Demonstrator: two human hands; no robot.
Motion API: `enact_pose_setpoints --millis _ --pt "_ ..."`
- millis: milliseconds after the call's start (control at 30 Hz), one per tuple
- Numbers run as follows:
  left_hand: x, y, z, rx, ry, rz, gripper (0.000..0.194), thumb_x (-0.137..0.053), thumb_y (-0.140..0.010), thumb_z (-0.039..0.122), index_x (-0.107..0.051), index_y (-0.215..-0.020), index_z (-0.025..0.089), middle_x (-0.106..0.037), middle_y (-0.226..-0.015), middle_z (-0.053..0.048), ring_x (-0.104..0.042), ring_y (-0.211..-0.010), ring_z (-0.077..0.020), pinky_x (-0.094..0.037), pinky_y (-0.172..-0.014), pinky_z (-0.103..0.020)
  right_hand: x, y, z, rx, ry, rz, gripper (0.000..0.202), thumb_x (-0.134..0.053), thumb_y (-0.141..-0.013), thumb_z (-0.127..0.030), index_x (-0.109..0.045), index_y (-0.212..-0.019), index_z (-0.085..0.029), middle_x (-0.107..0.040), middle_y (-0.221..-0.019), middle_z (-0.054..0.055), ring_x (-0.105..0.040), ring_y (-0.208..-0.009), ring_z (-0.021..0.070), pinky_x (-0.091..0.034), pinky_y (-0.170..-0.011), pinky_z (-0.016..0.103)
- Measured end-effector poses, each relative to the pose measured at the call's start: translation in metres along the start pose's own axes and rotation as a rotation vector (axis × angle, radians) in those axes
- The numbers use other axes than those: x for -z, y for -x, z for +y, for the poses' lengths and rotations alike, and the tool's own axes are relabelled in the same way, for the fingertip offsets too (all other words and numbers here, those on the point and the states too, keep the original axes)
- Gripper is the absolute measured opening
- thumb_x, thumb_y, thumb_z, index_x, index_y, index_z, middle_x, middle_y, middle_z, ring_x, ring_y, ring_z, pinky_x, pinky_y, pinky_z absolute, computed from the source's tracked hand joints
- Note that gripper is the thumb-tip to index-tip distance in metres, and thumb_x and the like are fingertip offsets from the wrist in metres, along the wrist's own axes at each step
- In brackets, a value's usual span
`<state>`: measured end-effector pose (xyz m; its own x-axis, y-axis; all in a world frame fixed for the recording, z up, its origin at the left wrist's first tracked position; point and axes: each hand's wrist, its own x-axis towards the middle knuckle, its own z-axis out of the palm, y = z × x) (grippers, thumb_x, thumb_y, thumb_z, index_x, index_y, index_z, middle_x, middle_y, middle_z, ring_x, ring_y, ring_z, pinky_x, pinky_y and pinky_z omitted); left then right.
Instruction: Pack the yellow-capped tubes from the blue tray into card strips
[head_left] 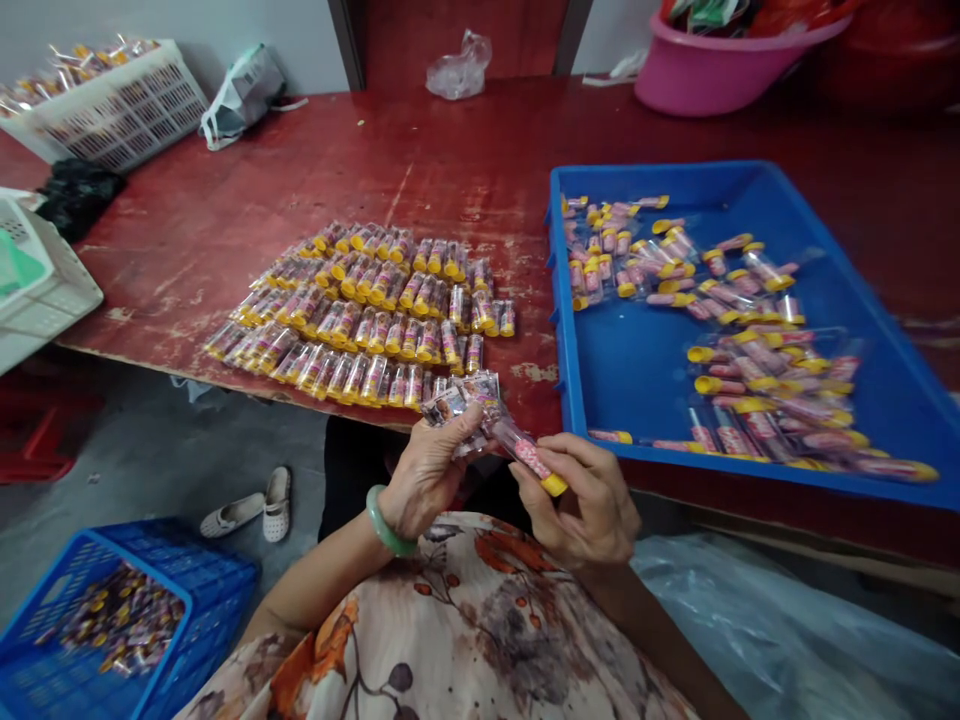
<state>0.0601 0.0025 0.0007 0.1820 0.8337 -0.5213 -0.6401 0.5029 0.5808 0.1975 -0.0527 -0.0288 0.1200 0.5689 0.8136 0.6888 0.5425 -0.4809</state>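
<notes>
My left hand [431, 470], with a green bangle on the wrist, is closed on a small stack of printed labels [469, 400]. Between the fingers of my right hand [589, 500] is a clear tube [532, 455] with pink beads inside and a yellow cap, its far end close to the labels. Rows of capped tubes [360, 320] lie on the red table [247, 210] beyond my left hand. To the right, a blue tray [622, 370] holds many loose tubes with pink contents and yellow caps.
A blue crate [210, 590] with more tubes stands on the floor at lower left, near white slippers [259, 505]. White baskets [142, 110] stand at the left of the table. A pink basin [705, 70] and a crumpled plastic bag [459, 68] sit at the back.
</notes>
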Motion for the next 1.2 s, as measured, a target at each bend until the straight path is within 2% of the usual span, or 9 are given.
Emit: enact_pose_setpoints --millis 200,333,433,533,700,800,967,1100,1200 --pt "0.006 -0.001 -0.001 0.016 -0.032 -0.035 0.041 -0.094 -0.057 0.027 -0.070 -0.088 0.013 -0.073 -0.082 -0.002 -0.069 -0.069 -0.0150 -0.061 -0.064 -0.027 -0.008 0.007 -0.001 0.007 0.042 0.015 0.035 -0.077 -0.080 -0.014 -0.062 -0.112 -0.016 -0.072 -0.096 0.008 -0.072 -0.084 0.0188 -0.061 -0.073 0.031" --pt "0.012 -0.004 -0.005 0.007 -0.061 -0.026 0.044 -0.093 -0.059 0.030 -0.070 -0.092 0.013 -0.073 -0.083 -0.003 -0.070 -0.068 -0.0157 -0.061 -0.064 -0.028 -0.008 0.010 0.000 0.173 0.287 -0.014 0.043 -0.081 -0.078 -0.015 -0.061 -0.116 -0.014 -0.074 -0.095 0.008 -0.073 -0.082 0.0169 -0.059 -0.072 0.025" --pt "0.011 -0.004 -0.009 -0.034 -0.079 -0.017 0.044 -0.092 -0.059 0.033 -0.071 -0.091 0.013 -0.073 -0.082 -0.003 -0.068 -0.067 -0.0139 -0.058 -0.064 -0.025 -0.008 0.013 0.000 0.219 0.329 -0.021 0.046 -0.082 -0.076 -0.014 -0.062 -0.117 -0.016 -0.075 -0.095 0.007 -0.073 -0.083 0.0164 -0.058 -0.073 0.024" --pt "0.007 -0.001 -0.011 -0.064 -0.068 -0.005 0.044 -0.094 -0.055 0.033 -0.072 -0.087 0.013 -0.073 -0.082 -0.003 -0.066 -0.067 -0.0123 -0.055 -0.066 -0.023 -0.010 0.017 0.000 0.216 0.342 -0.043 0.045 -0.082 -0.076 -0.012 -0.064 -0.117 -0.022 -0.074 -0.095 0.004 -0.073 -0.088 0.0175 -0.057 -0.074 0.024" --pt "0.006 0.000 -0.014 -0.072 -0.054 -0.013 0.039 -0.097 -0.047 0.026 -0.071 -0.073 0.012 -0.070 -0.070 -0.001 -0.061 -0.060 -0.0092 -0.050 -0.062 -0.022 -0.018 0.019 0.002 0.272 0.411 -0.052 0.041 -0.080 -0.079 -0.016 -0.063 -0.116 -0.015 -0.073 -0.099 0.010 -0.072 -0.087 0.0171 -0.057 -0.075 0.024" --pt "0.010 0.000 -0.012 -0.024 -0.083 -0.053 0.034 -0.095 -0.051 0.026 -0.071 -0.071 0.011 -0.070 -0.068 -0.002 -0.061 -0.059 -0.0093 -0.049 -0.060 -0.021 -0.017 0.011 0.006 0.156 0.192 -0.125 0.042 -0.074 -0.083 -0.013 -0.061 -0.122 -0.020 -0.070 -0.103 0.009 -0.070 -0.096 0.0199 -0.059 -0.078 0.028" --pt "0.015 -0.002 -0.003 0.031 -0.125 -0.102 0.035 -0.093 -0.057 0.028 -0.074 -0.082 0.012 -0.074 -0.081 -0.004 -0.068 -0.070 -0.0139 -0.055 -0.070 -0.026 -0.002 -0.002 0.016 -0.173 -0.341 -0.387 0.041 -0.064 -0.090 -0.015 -0.058 -0.130 -0.020 -0.063 -0.122 0.013 -0.067 -0.102 0.0209 -0.061 -0.077 0.032" --pt "0.015 -0.002 -0.001 0.069 -0.117 -0.148 0.037 -0.095 -0.054 0.025 -0.073 -0.081 0.012 -0.074 -0.079 -0.003 -0.067 -0.068 -0.0136 -0.055 -0.068 -0.026 0.005 -0.005 0.013 -0.177 -0.363 -0.248 0.040 -0.068 -0.084 -0.007 -0.065 -0.121 -0.021 -0.066 -0.112 0.009 -0.067 -0.093 0.0174 -0.059 -0.074 0.029" --pt "0.013 0.000 -0.002 0.072 -0.109 -0.185 0.039 -0.096 -0.051 0.025 -0.073 -0.081 0.013 -0.074 -0.077 -0.002 -0.066 -0.066 -0.0127 -0.054 -0.065 -0.024 0.005 -0.005 0.010 -0.131 -0.353 -0.237 0.038 -0.069 -0.083 -0.005 -0.068 -0.117 -0.022 -0.069 -0.109 0.008 -0.068 -0.096 0.0182 -0.059 -0.079 0.031"
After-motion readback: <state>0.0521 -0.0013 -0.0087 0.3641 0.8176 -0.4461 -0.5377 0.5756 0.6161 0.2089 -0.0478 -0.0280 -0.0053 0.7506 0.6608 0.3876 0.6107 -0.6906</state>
